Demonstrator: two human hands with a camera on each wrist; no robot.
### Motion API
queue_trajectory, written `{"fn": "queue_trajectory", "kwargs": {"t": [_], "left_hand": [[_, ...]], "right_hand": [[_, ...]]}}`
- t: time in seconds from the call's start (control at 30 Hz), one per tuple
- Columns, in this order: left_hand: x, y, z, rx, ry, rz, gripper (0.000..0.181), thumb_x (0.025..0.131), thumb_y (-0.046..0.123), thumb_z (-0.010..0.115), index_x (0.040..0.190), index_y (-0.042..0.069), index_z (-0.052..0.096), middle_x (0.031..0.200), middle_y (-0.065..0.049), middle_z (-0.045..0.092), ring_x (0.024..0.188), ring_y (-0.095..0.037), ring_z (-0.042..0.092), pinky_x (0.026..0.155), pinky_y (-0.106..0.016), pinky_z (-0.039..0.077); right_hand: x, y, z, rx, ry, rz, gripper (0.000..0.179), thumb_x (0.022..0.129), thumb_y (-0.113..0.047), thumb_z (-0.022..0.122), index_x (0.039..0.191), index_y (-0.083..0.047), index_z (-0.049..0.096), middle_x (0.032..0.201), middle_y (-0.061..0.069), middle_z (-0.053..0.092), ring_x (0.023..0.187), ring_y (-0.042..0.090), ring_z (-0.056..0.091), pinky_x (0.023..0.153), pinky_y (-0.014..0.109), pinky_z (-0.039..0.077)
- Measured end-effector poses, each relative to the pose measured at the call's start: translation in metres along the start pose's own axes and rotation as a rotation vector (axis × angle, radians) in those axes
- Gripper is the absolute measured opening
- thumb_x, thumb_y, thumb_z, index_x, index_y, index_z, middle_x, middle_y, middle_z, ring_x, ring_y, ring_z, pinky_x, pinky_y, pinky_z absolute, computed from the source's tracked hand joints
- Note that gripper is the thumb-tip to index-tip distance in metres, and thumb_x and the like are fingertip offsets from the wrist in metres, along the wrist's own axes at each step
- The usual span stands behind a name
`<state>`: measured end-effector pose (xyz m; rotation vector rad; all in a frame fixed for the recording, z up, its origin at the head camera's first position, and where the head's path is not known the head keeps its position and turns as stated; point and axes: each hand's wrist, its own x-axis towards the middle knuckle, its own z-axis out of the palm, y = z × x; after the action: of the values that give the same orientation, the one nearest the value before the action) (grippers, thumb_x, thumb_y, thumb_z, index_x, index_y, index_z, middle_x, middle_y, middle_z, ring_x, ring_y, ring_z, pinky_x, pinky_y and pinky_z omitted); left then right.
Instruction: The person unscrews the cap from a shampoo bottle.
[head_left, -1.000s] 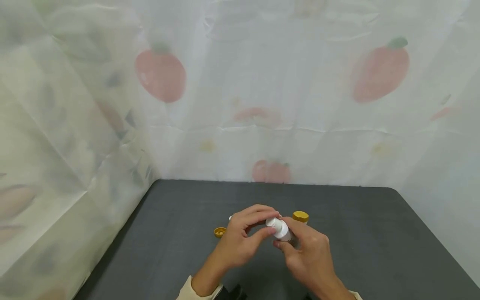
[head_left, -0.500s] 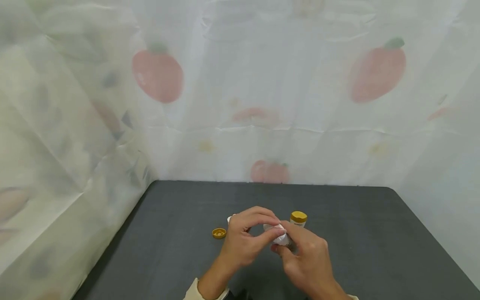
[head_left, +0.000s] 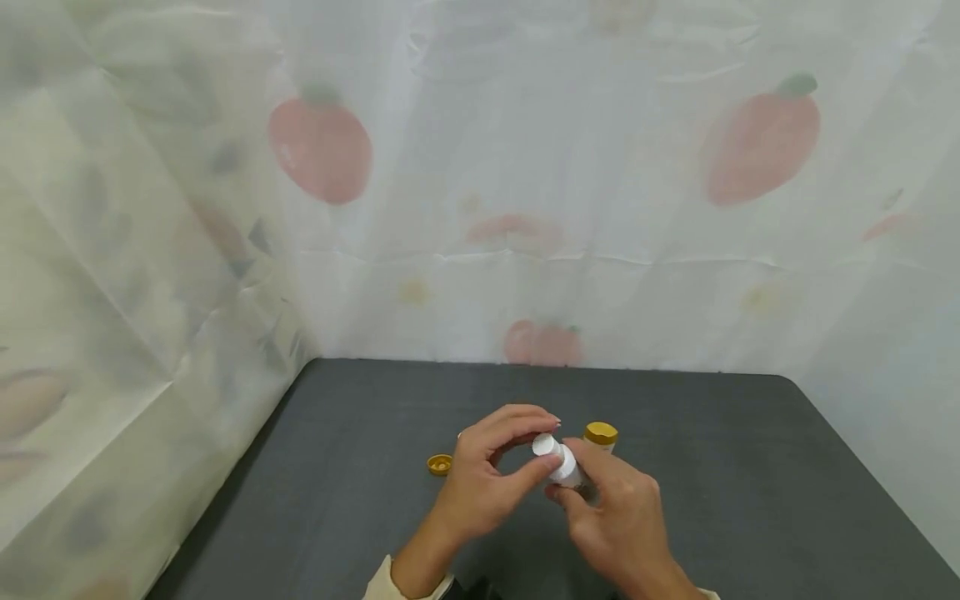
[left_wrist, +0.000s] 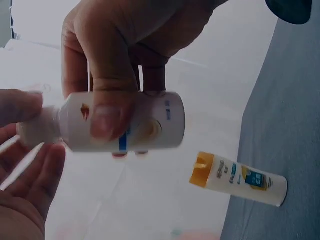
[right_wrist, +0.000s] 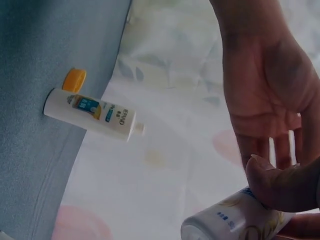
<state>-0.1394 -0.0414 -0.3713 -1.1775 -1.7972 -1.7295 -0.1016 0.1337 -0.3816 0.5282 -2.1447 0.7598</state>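
My right hand (head_left: pixel 622 508) grips the body of a small white bottle (head_left: pixel 566 471) from the right, holding it tilted above the table. In the left wrist view the printed label of this bottle (left_wrist: pixel 150 122) shows beneath the right thumb. My left hand (head_left: pixel 483 475) pinches the bottle's white screw cap (head_left: pixel 545 444) between thumb and fingers. The cap (left_wrist: pixel 37 131) sits at the bottle's neck in the left wrist view. In the right wrist view the bottle's base end (right_wrist: pixel 200 227) points toward lower left, and its capped end is out of that view.
Behind my right hand stands a white bottle with a yellow cap (head_left: pixel 601 433). A loose yellow cap (head_left: pixel 439 464) lies on the dark table (head_left: pixel 360 417) at left. Beside it an uncapped white bottle (right_wrist: pixel 95 114) stands upright, mostly hidden by my left hand in the head view.
Half a second ago the left fingers covered more of the white cap; now its top shows again as the fingers have shifted around it. The right hand keeps its grip on the bottle.
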Motion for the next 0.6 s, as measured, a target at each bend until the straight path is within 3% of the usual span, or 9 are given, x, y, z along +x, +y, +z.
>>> {"fn": "queue_trajectory", "kwargs": {"t": [0.23,0.47,0.6], "left_hand": [[0.008,0.002,0.008,-0.058,-0.021,0.083,0.011,0.093,-0.01,0.07,0.103,-0.006,0.075,0.103,-0.025,0.075,0.098,-0.029,0.076,0.081,-0.038,0.066],[-0.002,0.006,0.001,-0.051,-0.079,-0.012,0.029,0.099,-0.008,0.062,0.127,-0.007,0.069,0.123,-0.024,0.072,0.114,-0.031,0.073,0.095,-0.039,0.063],[-0.003,0.006,-0.001,-0.028,-0.085,-0.042,0.029,0.101,-0.004,0.063,0.129,-0.005,0.068,0.125,-0.023,0.071,0.114,-0.03,0.072,0.096,-0.037,0.063]], "right_hand": [[-0.001,-0.002,0.0,-0.009,0.005,-0.036,0.054,0.055,-0.011,0.1,0.104,-0.012,0.078,0.094,-0.003,0.08,0.077,0.005,0.074,0.066,0.019,0.058],[0.003,-0.001,-0.005,0.002,-0.008,0.036,0.065,0.051,-0.003,0.101,0.112,-0.007,0.079,0.101,0.002,0.082,0.082,0.01,0.077,0.068,0.019,0.06],[0.003,-0.001,-0.006,0.016,-0.019,0.081,0.063,0.052,-0.001,0.101,0.11,-0.011,0.079,0.099,-0.001,0.081,0.079,0.006,0.074,0.066,0.018,0.057]]}}
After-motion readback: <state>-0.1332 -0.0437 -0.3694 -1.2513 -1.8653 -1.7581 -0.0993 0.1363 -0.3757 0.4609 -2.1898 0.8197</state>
